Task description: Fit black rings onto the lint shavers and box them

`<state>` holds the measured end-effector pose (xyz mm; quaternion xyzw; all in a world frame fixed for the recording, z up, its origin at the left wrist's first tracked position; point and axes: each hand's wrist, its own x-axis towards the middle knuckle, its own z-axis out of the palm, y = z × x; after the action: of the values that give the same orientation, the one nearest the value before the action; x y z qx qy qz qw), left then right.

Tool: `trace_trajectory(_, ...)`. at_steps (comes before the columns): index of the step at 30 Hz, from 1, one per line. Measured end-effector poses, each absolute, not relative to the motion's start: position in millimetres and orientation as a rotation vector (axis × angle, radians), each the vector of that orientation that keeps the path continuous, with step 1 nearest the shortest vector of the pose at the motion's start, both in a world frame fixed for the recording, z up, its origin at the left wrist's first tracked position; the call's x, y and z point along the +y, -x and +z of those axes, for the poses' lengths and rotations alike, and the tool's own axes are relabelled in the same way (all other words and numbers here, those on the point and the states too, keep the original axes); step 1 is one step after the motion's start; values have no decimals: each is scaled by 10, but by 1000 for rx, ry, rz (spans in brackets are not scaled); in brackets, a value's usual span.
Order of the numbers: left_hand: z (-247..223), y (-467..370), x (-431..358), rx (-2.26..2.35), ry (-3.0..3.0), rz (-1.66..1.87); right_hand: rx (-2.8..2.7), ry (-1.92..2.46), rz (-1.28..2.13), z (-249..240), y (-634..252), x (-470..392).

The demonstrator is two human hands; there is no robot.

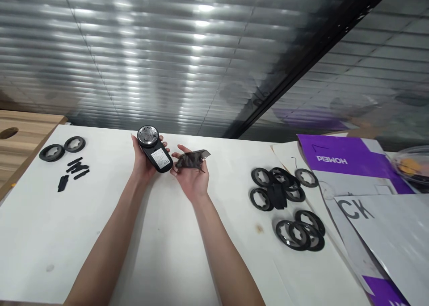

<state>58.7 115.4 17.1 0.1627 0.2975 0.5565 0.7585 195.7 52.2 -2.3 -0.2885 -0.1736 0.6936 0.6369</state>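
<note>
A black fabric shaver (154, 149) with a round perforated metal head and a white label on its handle lies in my left hand (142, 161). The fingers of that hand wrap round it from behind. My right hand (192, 178) holds a smoky, see-through plastic cover (191, 160), with the fingers partly hidden behind it. Its fingertips come close to the lower end of the shaver; whether they touch it I cannot tell. Both hands are above the white table (177, 252).
At the left lie two black rings (52, 152) and several small black strips (77, 166). To the right are several black rings (298, 234) around a black piece (276, 196). Purple-and-white printed sheets (338, 156) cover the right edge. A shuttered glass wall (150, 64) stands behind.
</note>
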Motion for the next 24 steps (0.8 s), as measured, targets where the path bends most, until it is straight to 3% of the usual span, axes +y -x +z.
trace_trajectory(24,112,-537,1172,538,-301,1322,-500,521,1689,-23,-2008,459)
